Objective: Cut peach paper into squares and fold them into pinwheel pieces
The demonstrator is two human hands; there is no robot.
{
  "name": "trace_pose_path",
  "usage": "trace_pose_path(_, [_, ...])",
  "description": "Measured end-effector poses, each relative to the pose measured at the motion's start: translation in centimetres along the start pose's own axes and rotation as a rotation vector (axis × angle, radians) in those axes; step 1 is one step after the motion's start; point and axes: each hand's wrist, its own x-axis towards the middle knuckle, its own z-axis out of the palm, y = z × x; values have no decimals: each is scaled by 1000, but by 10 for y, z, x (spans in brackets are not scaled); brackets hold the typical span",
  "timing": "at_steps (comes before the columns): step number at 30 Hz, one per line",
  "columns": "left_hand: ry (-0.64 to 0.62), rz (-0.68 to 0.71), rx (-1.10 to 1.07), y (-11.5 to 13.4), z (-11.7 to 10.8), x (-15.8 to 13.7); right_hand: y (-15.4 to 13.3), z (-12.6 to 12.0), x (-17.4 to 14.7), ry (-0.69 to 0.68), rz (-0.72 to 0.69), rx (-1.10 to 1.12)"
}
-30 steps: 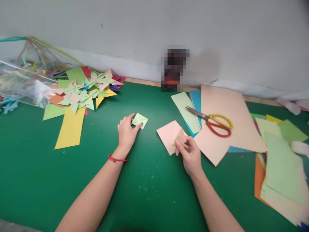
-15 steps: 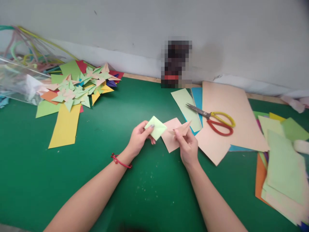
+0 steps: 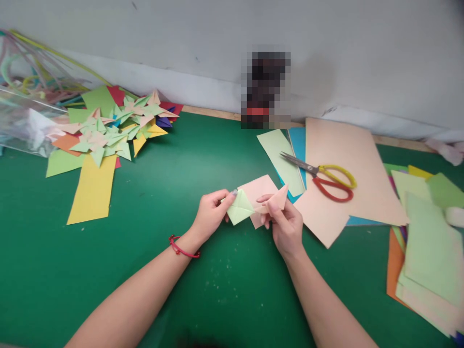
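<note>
Between its thumb and fingers my left hand [image 3: 213, 212] pinches a folded light green paper [image 3: 240, 208], creased into a diamond shape. My right hand [image 3: 286, 224] grips a folded pink paper [image 3: 279, 197] with a pointed tip facing up. The inner edges of the two folded papers come close together; whether they touch I cannot tell. Behind them a flat pink paper square [image 3: 259, 186] lies on the green table [image 3: 203, 299], partly hidden by my hands. A red cord bracelet circles my left wrist.
Scissors [image 3: 315, 170] with yellow and red handles rest on large pink sheets [image 3: 340, 145] at the right. Several coloured papers [image 3: 431, 241] are stacked far right. Folded paper stars [image 3: 105, 133], a yellow strip [image 3: 94, 191] and a clear bag [image 3: 25, 116] lie left. A pixelated dark object [image 3: 266, 89] stands by the wall.
My left hand has brought the green paper slightly right and down, nearer the pink one, and the green paper has turned a little. The right hand's fingers have shifted on the pink paper.
</note>
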Motion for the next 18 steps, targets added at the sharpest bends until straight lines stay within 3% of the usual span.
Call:
trace_pose_path(3, [62, 25, 42, -1, 0, 0, -3, 0, -1, -131, -51, -80])
trace_pose_path(8, [31, 24, 65, -3, -1, 0, -3, -1, -2, -275, -78, -219])
trace_pose_path(18, [-52, -27, 136, -3, -1, -1, -1, -2, -3, -277, -54, -231])
